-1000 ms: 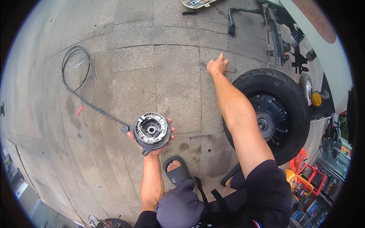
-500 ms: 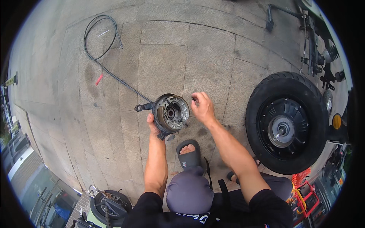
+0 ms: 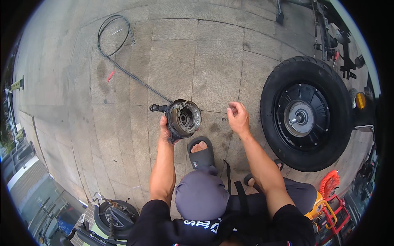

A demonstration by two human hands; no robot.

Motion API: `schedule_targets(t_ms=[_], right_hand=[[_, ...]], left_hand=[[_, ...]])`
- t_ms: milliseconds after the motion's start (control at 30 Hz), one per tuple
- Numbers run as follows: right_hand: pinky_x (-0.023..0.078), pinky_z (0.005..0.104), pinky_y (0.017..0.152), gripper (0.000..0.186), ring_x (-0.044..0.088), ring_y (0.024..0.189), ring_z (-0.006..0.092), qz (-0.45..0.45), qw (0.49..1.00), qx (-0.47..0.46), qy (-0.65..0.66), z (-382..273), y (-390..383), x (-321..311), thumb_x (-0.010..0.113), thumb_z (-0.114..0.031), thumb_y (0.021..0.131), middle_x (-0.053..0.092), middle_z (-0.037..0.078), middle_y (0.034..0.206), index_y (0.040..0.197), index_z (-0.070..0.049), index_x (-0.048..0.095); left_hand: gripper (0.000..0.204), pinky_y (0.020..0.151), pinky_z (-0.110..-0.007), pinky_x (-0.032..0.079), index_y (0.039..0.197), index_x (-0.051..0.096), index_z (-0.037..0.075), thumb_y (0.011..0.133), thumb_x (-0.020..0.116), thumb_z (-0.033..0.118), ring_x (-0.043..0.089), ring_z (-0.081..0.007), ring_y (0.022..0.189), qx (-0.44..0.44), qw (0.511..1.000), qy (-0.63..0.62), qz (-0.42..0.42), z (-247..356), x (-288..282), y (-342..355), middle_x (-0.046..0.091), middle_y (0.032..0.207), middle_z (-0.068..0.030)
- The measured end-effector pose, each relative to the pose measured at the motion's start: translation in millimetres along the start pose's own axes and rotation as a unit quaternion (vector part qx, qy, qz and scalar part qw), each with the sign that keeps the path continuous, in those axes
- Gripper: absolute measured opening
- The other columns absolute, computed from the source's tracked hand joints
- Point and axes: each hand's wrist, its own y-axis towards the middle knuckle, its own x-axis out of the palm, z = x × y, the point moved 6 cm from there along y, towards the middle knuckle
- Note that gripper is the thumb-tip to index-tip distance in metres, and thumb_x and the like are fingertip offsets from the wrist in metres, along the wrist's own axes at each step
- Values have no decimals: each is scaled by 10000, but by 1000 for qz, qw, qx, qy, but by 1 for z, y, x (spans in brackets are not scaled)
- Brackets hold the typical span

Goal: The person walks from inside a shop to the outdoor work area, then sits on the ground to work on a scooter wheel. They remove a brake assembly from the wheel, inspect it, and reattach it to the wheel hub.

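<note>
My left hand grips the lower left rim of a round, dark drum brake assembly, its open face turned up with curved shoes and a central bore showing. Most of the fingers are hidden under it. From its upper left side runs a black brake cable, ending in a loop on the paving. My right hand hovers apart from the assembly, to its right, fingers curled in toward the thumb. Whatever they pinch, if anything, is too small to tell. Beside that hand a small coil spring lies on the ground.
On the right lies a wheel with a black tyre and a protruding axle. A red piece rests near the cable loop. Vehicle parts and a red-handled tool are at the upper right. My sandalled foot is below the assembly.
My right hand has moved right, away from the drum brake assembly. My left hand still holds the assembly, and the whole view has shifted slightly.
</note>
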Motion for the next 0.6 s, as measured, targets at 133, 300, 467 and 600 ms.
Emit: schedule_targets(t_ms=[133,300,467,600], right_hand=[[544,317,706,265,662,790,186,-9,999,16,35,3,-19,-20,696,-103,857,681,129,1003,1096,2,649],[549,315,725,323,652,836,168,-39,994,8,97,-9,-34,-23,702,-139,878,683,112,1008,1159,3,629],[533,282,787,327,625,884,126,-102,982,47,151,-10,-34,-14,675,-170,940,668,64,1059,1212,-1,606],[521,267,754,316,617,868,110,-136,976,59,161,6,-35,-7,623,-235,983,671,42,1014,1217,-23,610]], left_hand=[[1031,939,-724,477,1452,441,102,685,737,724,559,-432,1228,-18,999,27,0,-21,15,2,517,1400,-198],[967,925,-710,500,1447,442,94,728,710,682,571,-439,1211,-10,999,30,-9,-40,33,1,518,1387,-217],[957,949,-729,466,1457,427,86,755,664,691,552,-454,1233,-42,995,2,-95,-57,62,6,505,1401,-231],[837,931,-697,494,1415,478,69,790,628,607,606,-424,1160,-60,994,-35,-80,-71,66,6,551,1356,-230]])
